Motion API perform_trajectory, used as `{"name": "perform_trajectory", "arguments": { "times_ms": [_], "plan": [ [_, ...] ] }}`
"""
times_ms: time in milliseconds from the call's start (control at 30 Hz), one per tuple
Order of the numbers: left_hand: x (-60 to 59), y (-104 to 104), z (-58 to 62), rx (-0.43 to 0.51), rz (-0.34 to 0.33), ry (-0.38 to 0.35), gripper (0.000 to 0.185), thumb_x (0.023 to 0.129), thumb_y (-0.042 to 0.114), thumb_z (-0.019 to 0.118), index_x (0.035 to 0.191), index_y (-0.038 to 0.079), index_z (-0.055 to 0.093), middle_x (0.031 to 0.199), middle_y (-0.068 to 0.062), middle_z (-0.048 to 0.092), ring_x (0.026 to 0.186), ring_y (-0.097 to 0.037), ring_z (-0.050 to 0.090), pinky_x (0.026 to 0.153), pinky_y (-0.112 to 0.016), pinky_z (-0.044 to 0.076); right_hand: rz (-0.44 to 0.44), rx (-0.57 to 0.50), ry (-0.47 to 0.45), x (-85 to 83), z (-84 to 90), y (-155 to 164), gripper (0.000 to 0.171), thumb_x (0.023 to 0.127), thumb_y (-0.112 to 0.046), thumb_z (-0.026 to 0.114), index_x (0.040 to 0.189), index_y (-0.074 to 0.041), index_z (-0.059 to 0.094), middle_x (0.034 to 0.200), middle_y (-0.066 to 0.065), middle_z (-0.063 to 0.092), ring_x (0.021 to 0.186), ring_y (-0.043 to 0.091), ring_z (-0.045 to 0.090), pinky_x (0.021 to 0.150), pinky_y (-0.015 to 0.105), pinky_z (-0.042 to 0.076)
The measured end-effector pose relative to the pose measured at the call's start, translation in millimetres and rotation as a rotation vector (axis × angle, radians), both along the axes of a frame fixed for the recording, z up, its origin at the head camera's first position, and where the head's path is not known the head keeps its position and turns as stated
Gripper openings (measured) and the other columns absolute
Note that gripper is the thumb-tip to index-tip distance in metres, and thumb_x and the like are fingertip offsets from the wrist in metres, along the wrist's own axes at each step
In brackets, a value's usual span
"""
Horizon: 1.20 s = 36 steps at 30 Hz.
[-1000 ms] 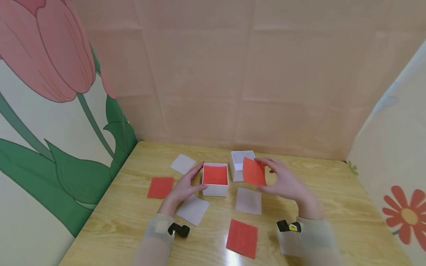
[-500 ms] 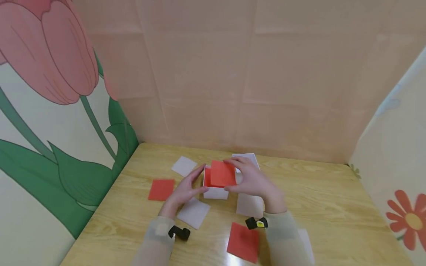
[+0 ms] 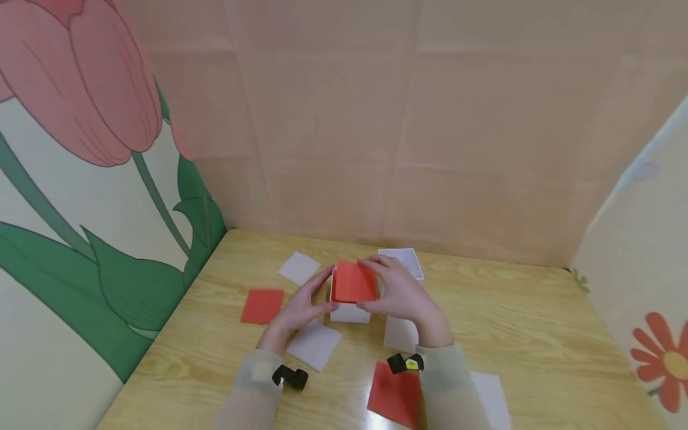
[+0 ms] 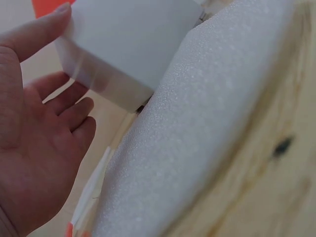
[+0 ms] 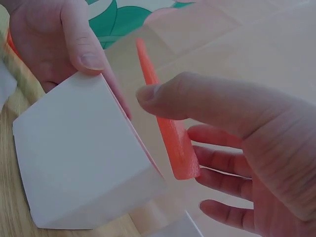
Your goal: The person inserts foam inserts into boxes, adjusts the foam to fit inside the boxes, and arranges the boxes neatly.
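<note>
An open white box [image 3: 349,312] stands mid-table. My left hand [image 3: 309,301] holds its left side, thumb on the near corner and fingers along the far one. In the left wrist view the thumb [image 4: 37,32] touches the white box [image 4: 128,44]. My right hand [image 3: 398,292] pinches a red foam square [image 3: 353,280] and holds it tilted just over the box's mouth, where red shows inside. The right wrist view shows the red foam square [image 5: 170,133] edge-on between thumb and fingers, beside the white box [image 5: 84,158].
A second white box [image 3: 402,261] stands behind my right hand. Loose white squares [image 3: 298,267] [image 3: 314,344] [image 3: 400,333] [image 3: 491,397] and red squares [image 3: 261,306] [image 3: 395,394] lie on the wooden table [image 3: 537,334]. Paper walls close off the back and both sides.
My right hand has carried the red square leftwards from beside the second box and lowered it to the first box's mouth. The left hand has stayed on the box.
</note>
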<state>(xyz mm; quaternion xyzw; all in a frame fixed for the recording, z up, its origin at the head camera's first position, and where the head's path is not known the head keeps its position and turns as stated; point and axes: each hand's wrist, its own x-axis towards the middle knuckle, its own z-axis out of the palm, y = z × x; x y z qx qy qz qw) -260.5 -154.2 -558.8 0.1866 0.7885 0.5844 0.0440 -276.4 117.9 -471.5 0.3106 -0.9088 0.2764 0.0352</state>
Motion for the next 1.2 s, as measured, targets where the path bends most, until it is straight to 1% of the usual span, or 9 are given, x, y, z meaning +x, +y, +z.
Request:
{"name": "perform_trajectory", "arguments": {
  "times_ms": [233,367,467,567,667,833,1000,1200],
  "plan": [
    [1.5,1,1.7,0.017,-0.001,-0.013,0.09,0.095,0.017,0.084,0.17,0.018,0.033,0.175,-0.003,0.03,0.162,-0.03,0.021,0.13,-0.054,0.019,-0.025,0.051,0.013,-0.1,-1.8,-2,0.089,0.079,-0.046,0.093,0.155,-0.013,0.059,0.153,0.006,0.056,0.141,0.032,0.048,0.105,0.053,0.055],
    [1.2,1,1.1,0.011,0.001,-0.015,0.089,0.095,0.015,0.083,0.169,0.018,0.034,0.174,-0.002,0.03,0.162,-0.029,0.022,0.13,-0.054,0.019,-0.032,0.058,0.017,-1.0,-5.2,-3,0.089,0.08,-0.045,0.093,0.155,-0.012,0.058,0.153,0.007,0.056,0.14,0.033,0.049,0.105,0.053,0.055],
    [0.5,2,0.4,0.009,0.007,-0.013,0.089,0.095,0.012,0.083,0.169,0.017,0.034,0.174,-0.002,0.031,0.162,-0.029,0.023,0.13,-0.053,0.02,-0.035,0.056,0.018,-2.5,-7.2,-4,0.087,0.081,-0.042,0.093,0.155,-0.011,0.058,0.153,0.009,0.056,0.14,0.034,0.049,0.107,0.054,0.053],
    [0.8,2,0.7,0.012,0.01,-0.011,0.09,0.095,0.009,0.082,0.17,0.015,0.033,0.174,-0.003,0.03,0.162,-0.029,0.022,0.13,-0.052,0.02,-0.037,0.053,0.006,-3.2,-7.9,-5,0.086,0.082,-0.042,0.093,0.154,-0.011,0.059,0.153,0.009,0.056,0.14,0.034,0.049,0.108,0.054,0.053],
    [1.3,2,1.3,0.014,0.01,-0.013,0.09,0.095,0.009,0.082,0.17,0.015,0.032,0.175,-0.004,0.029,0.162,-0.029,0.021,0.13,-0.052,0.019,-0.033,0.048,-0.023,-3.3,-8.6,-6,0.084,0.082,-0.042,0.093,0.154,-0.012,0.06,0.152,0.007,0.056,0.139,0.032,0.05,0.105,0.052,0.055],
    [1.0,0,0.3,0.003,0.006,-0.007,0.089,0.096,0.013,0.082,0.17,0.018,0.032,0.175,-0.003,0.029,0.162,-0.028,0.022,0.13,-0.051,0.019,-0.022,0.053,-0.052,-2.6,-10.4,-7,0.082,0.083,-0.042,0.092,0.154,-0.015,0.06,0.153,0.005,0.056,0.138,0.03,0.049,0.1,0.05,0.059],
    [2.7,-1,1.5,0.0,-0.006,-0.009,0.089,0.097,0.019,0.082,0.17,0.02,0.032,0.175,0.0,0.029,0.162,-0.026,0.021,0.131,-0.049,0.02,-0.014,0.046,-0.056,-1.4,-10.7,-8,0.083,0.084,-0.042,0.092,0.154,-0.013,0.059,0.153,0.007,0.055,0.14,0.031,0.048,0.102,0.049,0.057],
    [2.0,-2,1.9,-0.009,-0.013,-0.012,0.09,0.097,0.023,0.082,0.171,0.018,0.03,0.175,0.001,0.028,0.162,-0.027,0.021,0.13,-0.05,0.021,0.016,0.05,-0.037,-0.5,-9.9,-10,0.082,0.086,-0.04,0.092,0.154,-0.008,0.059,0.153,0.009,0.056,0.14,0.034,0.048,0.108,0.05,0.054]
  ]
}}
